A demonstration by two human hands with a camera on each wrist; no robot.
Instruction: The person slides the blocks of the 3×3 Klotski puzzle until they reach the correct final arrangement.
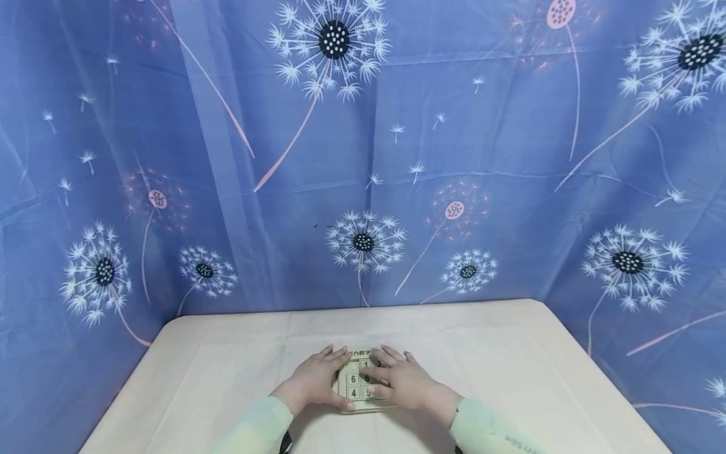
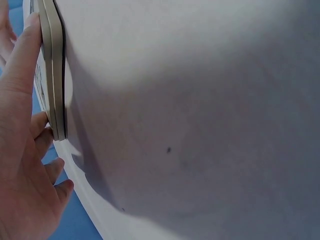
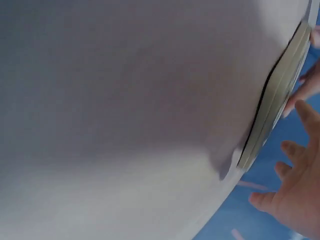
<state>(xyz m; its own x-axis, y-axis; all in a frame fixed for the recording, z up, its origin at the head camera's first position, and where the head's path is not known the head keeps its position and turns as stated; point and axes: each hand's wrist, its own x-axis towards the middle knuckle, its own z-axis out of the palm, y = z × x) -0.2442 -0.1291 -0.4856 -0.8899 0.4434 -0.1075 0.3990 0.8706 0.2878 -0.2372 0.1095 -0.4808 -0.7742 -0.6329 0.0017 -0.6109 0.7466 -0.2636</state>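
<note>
In the head view a pale wooden number puzzle board point(image 1: 353, 386) lies on the table, with numbered square tiles and dark characters along its far edge. My left hand point(image 1: 317, 378) holds its left side, thumb at the near corner and fingers toward the far one. From the left wrist, that thumb shows along the board's layered edge point(image 2: 57, 75). Over the right part of the board spreads my right hand point(image 1: 411, 381), fingers extended and covering several tiles. The right wrist view shows those fingers point(image 3: 292, 150) apart, beside the board's side point(image 3: 272, 95).
The board rests on a cream-coloured table point(image 1: 227, 366) with rounded far corners. Blue curtains point(image 1: 397, 145) printed with dandelions hang behind it and along both sides. Light green sleeves point(image 1: 258, 425) cover both forearms.
</note>
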